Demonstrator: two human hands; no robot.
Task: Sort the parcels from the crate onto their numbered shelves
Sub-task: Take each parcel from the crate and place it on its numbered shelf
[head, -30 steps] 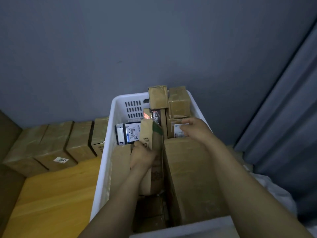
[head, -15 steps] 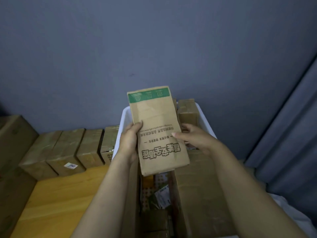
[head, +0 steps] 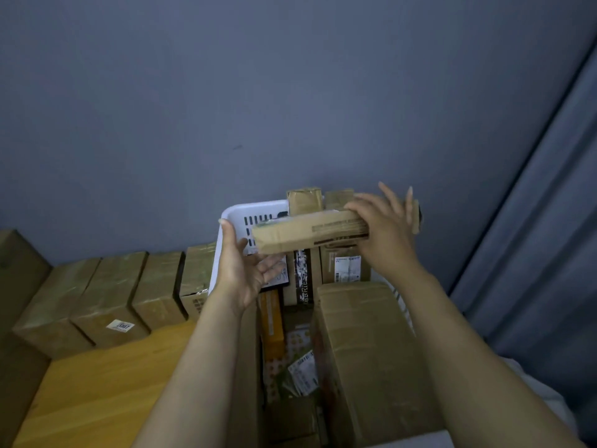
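Parcel [head: 310, 232] in right hand [head: 386, 234] above crate [head: 233, 215]

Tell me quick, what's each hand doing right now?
Left hand: open, palm up under the parcel's left end.
Right hand: on the parcel's right end, grip cannot be told.

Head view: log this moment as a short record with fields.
held parcel: flat cardboard, level above the crate
right hand: covers its right end, fingers spread, grip hidden
left hand: open, palm up, at its left end
crate: white, more parcels inside
beside crate: taped boxes in a row on a wooden top
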